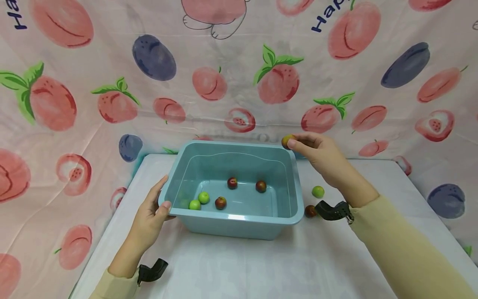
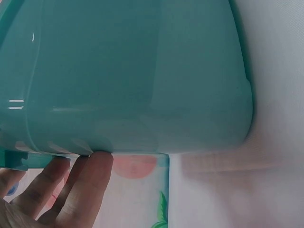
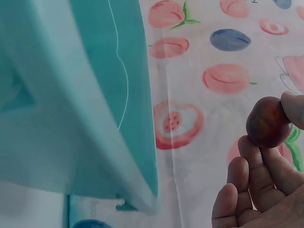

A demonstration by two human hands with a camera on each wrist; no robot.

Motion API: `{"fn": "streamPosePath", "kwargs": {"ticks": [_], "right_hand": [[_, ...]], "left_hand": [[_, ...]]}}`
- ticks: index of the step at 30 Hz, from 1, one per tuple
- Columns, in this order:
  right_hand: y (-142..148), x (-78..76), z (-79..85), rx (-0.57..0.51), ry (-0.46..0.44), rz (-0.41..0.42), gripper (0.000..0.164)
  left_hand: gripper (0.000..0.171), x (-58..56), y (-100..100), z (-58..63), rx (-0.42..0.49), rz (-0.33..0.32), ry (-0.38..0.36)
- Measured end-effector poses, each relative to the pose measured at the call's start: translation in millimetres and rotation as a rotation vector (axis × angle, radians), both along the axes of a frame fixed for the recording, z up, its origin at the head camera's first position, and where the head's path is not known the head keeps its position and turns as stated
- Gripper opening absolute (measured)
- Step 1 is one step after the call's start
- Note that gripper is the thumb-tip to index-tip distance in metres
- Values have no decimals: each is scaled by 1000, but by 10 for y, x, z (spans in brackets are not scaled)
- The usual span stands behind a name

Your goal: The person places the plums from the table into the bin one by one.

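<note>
Basin (image 1: 231,226) stands upright on the table (image 1: 224,270), its mouth facing up and its long axis running left to right; the held fruit (image 3: 267,124), nearly round, shows no clear long axis, and in the head view it appears against the basin's far right corner. Pale blue and smooth, the basin has a rolled rim and rounded corners; the held fruit is dark reddish brown in the right wrist view, yellower in the head view. Right hand (image 1: 322,155) has its grip pinching this fruit between thumb and fingertips; left hand (image 1: 147,220) grips the basin near its near left corner, thumb on the rim, fingers against the outer wall. Inside lie two green fruits (image 1: 203,197) at near left and three dark red fruits (image 1: 261,186) toward the middle and right; right of the basin are a loose green fruit (image 1: 318,192) and, nearer, a loose dark fruit (image 1: 309,211).
</note>
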State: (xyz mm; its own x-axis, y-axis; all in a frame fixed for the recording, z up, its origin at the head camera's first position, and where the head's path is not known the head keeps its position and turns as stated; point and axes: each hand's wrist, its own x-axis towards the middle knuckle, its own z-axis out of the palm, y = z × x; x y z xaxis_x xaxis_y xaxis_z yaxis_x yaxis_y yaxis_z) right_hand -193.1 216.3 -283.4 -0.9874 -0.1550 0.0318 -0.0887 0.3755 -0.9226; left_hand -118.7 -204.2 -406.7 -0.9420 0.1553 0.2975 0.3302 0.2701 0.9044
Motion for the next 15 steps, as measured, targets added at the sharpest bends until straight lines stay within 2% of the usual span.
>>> {"fn": "streamPosePath", "kwargs": {"ticks": [6,15], "right_hand": [[-111,-41,17,-7,24,45,50],[-371,-102,16,16,-21,109,52]], "left_hand": [[63,-4,-1,1,15,-1,4],[63,-2,-1,3,28,8,2]]}}
